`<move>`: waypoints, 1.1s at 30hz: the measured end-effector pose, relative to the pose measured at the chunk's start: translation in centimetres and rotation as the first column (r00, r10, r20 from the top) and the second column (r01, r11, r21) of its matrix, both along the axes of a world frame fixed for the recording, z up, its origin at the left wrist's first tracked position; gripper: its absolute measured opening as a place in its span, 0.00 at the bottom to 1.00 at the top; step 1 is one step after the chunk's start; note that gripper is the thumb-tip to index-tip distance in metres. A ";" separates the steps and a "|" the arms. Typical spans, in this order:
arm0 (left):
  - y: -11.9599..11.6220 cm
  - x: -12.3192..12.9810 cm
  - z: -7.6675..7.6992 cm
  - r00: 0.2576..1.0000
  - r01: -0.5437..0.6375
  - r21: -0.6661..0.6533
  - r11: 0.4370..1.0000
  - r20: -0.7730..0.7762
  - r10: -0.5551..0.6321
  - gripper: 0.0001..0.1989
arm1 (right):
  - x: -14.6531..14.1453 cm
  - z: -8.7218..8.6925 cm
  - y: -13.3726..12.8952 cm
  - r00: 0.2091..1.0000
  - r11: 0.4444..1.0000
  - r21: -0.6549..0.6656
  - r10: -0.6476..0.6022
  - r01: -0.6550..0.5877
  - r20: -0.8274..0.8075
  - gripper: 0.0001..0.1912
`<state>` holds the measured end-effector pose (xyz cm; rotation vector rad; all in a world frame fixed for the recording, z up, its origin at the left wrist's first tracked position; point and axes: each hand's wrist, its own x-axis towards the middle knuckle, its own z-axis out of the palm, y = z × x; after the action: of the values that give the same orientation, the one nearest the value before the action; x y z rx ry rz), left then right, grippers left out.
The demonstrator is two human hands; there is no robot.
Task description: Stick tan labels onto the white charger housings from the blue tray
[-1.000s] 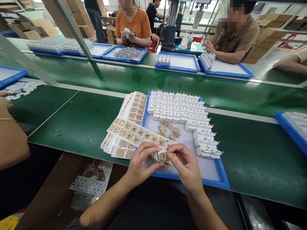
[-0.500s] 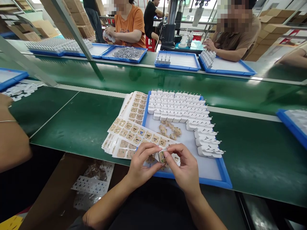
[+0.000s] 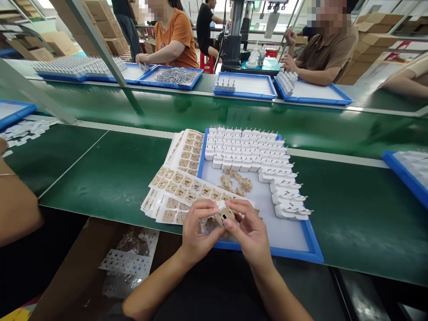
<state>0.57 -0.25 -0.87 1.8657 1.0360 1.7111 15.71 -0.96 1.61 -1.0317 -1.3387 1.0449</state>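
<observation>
Between both hands is a small white piece with a tan sticker face (image 3: 224,216), tilted toward me. My left hand (image 3: 199,228) pinches its left side, and my right hand (image 3: 250,232) grips its right side with the thumb on the face. Beneath them lies a blue-rimmed tray (image 3: 312,243), with rows of white plug-like parts (image 3: 247,149) along its back and right side. Crumpled tan scraps (image 3: 236,182) lie in the tray's middle. Sheets of tan stickers (image 3: 187,185) overlap the tray's left edge, and part of one sheet is hidden behind my hands.
Across the green conveyor (image 3: 167,107) stand more blue trays (image 3: 245,85), where several people sit. Another person's arm (image 3: 16,205) is at the left, near loose white pieces (image 3: 28,130). At the right edge is another blue tray (image 3: 406,176). A box with plastic scraps (image 3: 129,258) sits below.
The held piece has turned so that its tan face shows more. My right hand has shifted slightly left. Across the conveyor, the person in orange has lowered their hands to a tray.
</observation>
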 end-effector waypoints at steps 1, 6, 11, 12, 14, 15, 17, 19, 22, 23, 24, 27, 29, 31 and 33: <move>0.0 0.1 -0.1 1.000 -0.013 0.016 1.000 0.002 0.013 0.21 | 0.0 -0.2 0.1 0.999 1.000 -0.010 -0.010 0.009 -0.047 0.11; -0.1 0.7 -0.2 0.995 -0.072 0.091 0.993 -0.060 0.078 0.20 | -0.5 -0.6 0.1 0.988 0.997 -0.027 -0.076 0.073 -0.134 0.10; -0.2 1.2 0.0 0.983 -0.144 0.163 0.976 -0.089 0.160 0.18 | -1.6 -0.2 -0.2 0.971 1.000 -0.003 -0.025 0.025 -0.236 0.11; -0.2 1.3 0.1 0.981 -0.150 0.170 0.974 -0.094 0.167 0.18 | -1.8 -0.1 -0.2 0.969 0.999 -0.002 -0.032 0.033 -0.246 0.10; -0.3 1.4 0.1 0.977 -0.156 0.184 0.970 -0.116 0.179 0.18 | -2.0 -0.2 -0.2 0.966 0.999 0.005 -0.051 0.054 -0.253 0.09; -0.4 1.4 0.2 0.974 -0.161 0.193 0.968 -0.128 0.188 0.17 | -2.1 -0.2 -0.1 0.965 0.998 0.013 -0.059 0.065 -0.257 0.09; -0.4 1.5 0.4 0.968 -0.174 0.210 0.962 -0.143 0.206 0.16 | -2.2 -0.3 -0.1 0.960 0.996 0.028 -0.073 0.084 -0.270 0.09; -0.4 1.5 0.5 0.963 -0.194 0.217 0.957 -0.146 0.228 0.14 | -2.3 -0.3 0.0 0.954 0.995 0.032 -0.081 0.094 -0.289 0.08; -0.4 1.5 0.7 0.957 -0.208 0.225 0.952 -0.154 0.246 0.13 | -2.4 -0.3 -0.1 0.945 0.995 0.010 -0.088 0.096 -0.314 0.09; -0.4 1.5 0.7 0.956 -0.209 0.231 0.950 -0.156 0.248 0.13 | -2.4 -0.2 -0.1 0.942 0.996 -0.001 -0.089 0.094 -0.323 0.09; -0.4 1.5 0.7 0.955 -0.208 0.235 0.949 -0.159 0.249 0.13 | -2.4 -0.3 -0.2 0.939 0.996 -0.012 -0.091 0.092 -0.332 0.09; -0.4 1.5 0.6 0.956 -0.203 0.239 0.950 -0.159 0.245 0.14 | -2.5 -0.4 -0.3 0.927 0.995 -0.044 -0.099 0.089 -0.362 0.10; -0.4 1.5 0.6 0.961 -0.190 0.232 0.954 -0.157 0.229 0.14 | -2.4 -0.5 -0.4 0.923 0.994 -0.057 -0.110 0.096 -0.369 0.11; -0.3 1.5 0.6 0.966 -0.178 0.217 0.960 -0.149 0.212 0.16 | -2.1 -0.6 -0.4 0.933 0.994 -0.063 -0.110 0.094 -0.342 0.12; -0.3 1.3 0.7 0.970 -0.162 0.200 0.966 -0.146 0.193 0.17 | -1.5 -0.5 -0.1 0.962 0.996 -0.043 -0.093 0.084 -0.258 0.13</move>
<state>1.90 -0.55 -0.15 2.1193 1.1734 1.8358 14.23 -1.04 1.14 -0.9327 -1.0572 1.0957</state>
